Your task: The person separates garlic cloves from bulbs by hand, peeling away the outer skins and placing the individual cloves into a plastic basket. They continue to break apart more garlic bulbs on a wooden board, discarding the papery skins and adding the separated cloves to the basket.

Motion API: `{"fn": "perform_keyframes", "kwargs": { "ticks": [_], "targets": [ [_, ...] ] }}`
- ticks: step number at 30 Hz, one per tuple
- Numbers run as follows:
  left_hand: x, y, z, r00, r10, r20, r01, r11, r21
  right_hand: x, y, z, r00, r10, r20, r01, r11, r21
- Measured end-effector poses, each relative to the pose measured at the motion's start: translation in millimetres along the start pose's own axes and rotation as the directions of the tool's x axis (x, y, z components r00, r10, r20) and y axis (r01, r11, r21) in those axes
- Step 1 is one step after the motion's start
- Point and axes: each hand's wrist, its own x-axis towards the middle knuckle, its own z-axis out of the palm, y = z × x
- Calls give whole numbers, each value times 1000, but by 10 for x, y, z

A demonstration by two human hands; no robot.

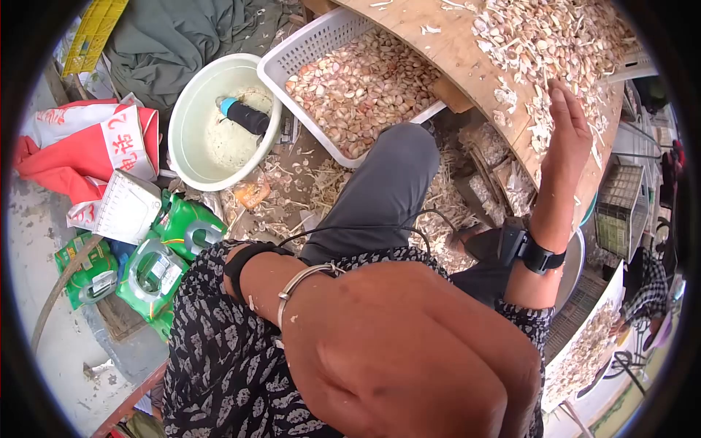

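Observation:
My left hand [409, 350] is raised very close to the camera, its back toward me and its fingers out of sight. A light bracelet [285, 296] circles that wrist. My right hand [568, 131] is at the edge of a wooden board [438, 36], fingers stretched out and holding nothing. A black watch [539, 255] is on the right wrist. Beside that hand lies a heap of garlic cloves [548, 44] with loose skins. More reddish cloves fill a white perforated basket [310, 45] past my knee.
A pale green basin [186, 120] holds a black cylinder [248, 117] with a blue end. Green packages [150, 277], a red and white sack [87, 146] and a white container [128, 208] lie at left. Garlic skins litter the floor. Crates [619, 204] stand at right.

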Motion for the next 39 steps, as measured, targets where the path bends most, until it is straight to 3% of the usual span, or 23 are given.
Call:
{"fn": "perform_keyframes", "kwargs": {
  "ticks": [3, 4, 5, 6, 7, 8, 10, 12, 13, 14, 15, 17, 19, 21, 23, 25, 26, 27, 29, 31, 32, 37, 39],
  "targets": [
    [393, 119, -434, 951, -153, 269, 78, 959, 271, 248, 608, -1046, 958, 108, -267, -123, 992, -40],
    [436, 268, -603, 984, -160, 72, 69, 730, 680, 253, 765, -1347, 940, 136, -312, -162, 985, -61],
    [510, 282, -948, 1000, 16, -9, 3, 346, 938, 284, 928, -1659, 919, 158, -360, -199, 977, -79],
    [634, 370, -1301, 998, -28, -64, 59, -153, 986, 304, 1104, -1889, 920, 121, -373, -194, 967, -167],
    [761, 415, -1744, 971, -177, -160, 76, -407, 910, 303, 1257, -2053, 924, 100, -370, -201, 948, -246],
    [817, 342, -2064, 982, -186, -28, -102, -649, 754, 299, 1358, -2141, 943, 26, -331, -171, 893, -417],
    [1118, -116, -2051, 970, -228, -81, -40, -484, 874, 395, 1509, -2117, 979, -73, -191, -59, 792, -608],
    [1338, -902, -1846, 862, -421, -281, 216, -196, 957, 389, 1639, -1950, 993, -106, -49, 32, 654, -756],
    [1386, -1326, -1863, 837, -531, -129, 66, -136, 989, 370, 1689, -1824, 995, -100, -4, 50, 531, -846],
    [1409, -1717, -1861, 775, -631, 47, -192, -164, 968, 366, 1687, -1715, 998, -68, 13, 49, 549, -835],
    [1372, -2075, -1840, 719, -678, 153, -288, -90, 953, 346, 1675, -1623, 999, -36, 34, 48, 566, -823],
    [1236, -2663, -1860, 688, -684, 244, -484, -182, 856, 236, 1531, -1495, 991, -82, 106, 134, 568, -812],
    [1063, -2884, -1767, 649, -745, 152, -535, -305, 788, 178, 1453, -1538, 974, -134, 181, 225, 565, -794],
    [959, -2805, -1660, 630, -762, 147, -503, -257, 825, 121, 1442, -1631, 966, -17, 259, 211, 634, -744],
    [1029, -2764, -1600, 605, -783, 143, -468, -205, 859, 119, 1431, -1739, 971, -66, 229, 214, 663, -718],
    [1262, -2843, -1613, 722, -679, 131, -354, -200, 914, 177, 1459, -1852, 982, -120, 149, 189, 723, -664],
    [1380, -2978, -1608, 797, -581, 165, -279, -111, 954, 251, 1454, -1914, 990, -61, 128, 127, 785, -606],
    [1495, -3153, -1603, 791, -588, 170, -284, -106, 953, 272, 1441, -1946, 991, -58, 118, 118, 786, -607],
    [1633, -3480, -1571, 706, -680, 197, -327, -68, 942, 292, 1418, -1940, 993, 98, -68, -119, 781, -614],
    [1609, -3708, -1561, 568, -803, 181, -463, -130, 877, 326, 1443, -1910, 993, 106, -46, -112, 784, -610],
    [1611, -3807, -1564, 431, -902, 22, -615, -277, 738, 330, 1456, -1892, 993, 113, -18, -100, 787, -609],
    [1555, -3784, -1705, 438, -889, 131, -611, -187, 769, 306, 1458, -1764, 993, 83, 80, -5, 725, -689],
    [1524, -3652, -1618, 610, -756, 238, -457, -90, 885, 307, 1410, -1736, 994, -109, 25, 102, 791, -604]
  ]
}}
